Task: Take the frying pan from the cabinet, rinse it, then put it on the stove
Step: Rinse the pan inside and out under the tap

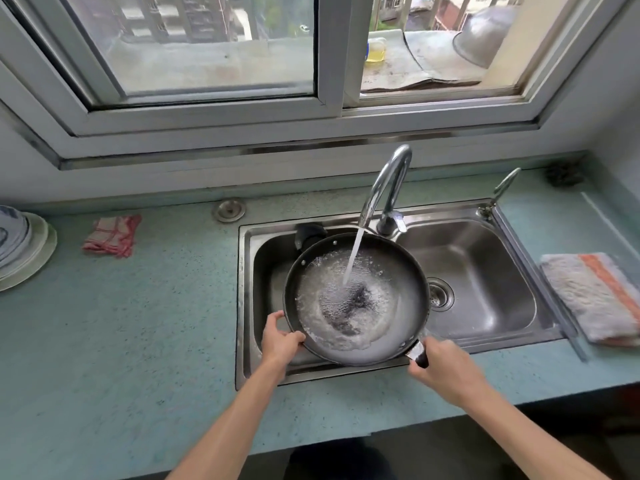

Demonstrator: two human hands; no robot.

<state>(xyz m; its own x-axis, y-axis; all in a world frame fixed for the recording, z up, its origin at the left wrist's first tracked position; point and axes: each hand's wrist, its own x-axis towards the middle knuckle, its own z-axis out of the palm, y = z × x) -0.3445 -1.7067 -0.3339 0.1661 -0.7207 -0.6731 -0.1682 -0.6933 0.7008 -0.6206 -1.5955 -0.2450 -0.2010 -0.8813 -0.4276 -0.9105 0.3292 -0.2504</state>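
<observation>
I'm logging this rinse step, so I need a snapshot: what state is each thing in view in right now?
Frying pan: held over the sink, water pooling inside.
Faucet: running into the pan.
Sink: drain unplugged.
Left hand: gripping the pan's rim.
Right hand: closed on the pan's handle.
Window: right side slid open.
Red checked cloth: crumpled on the counter.
Striped towel: lying flat beside the sink.

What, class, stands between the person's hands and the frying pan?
Nothing visible. The left hand grips the frying pan at its near-left rim, and the right hand holds its handle, over the sink.
</observation>
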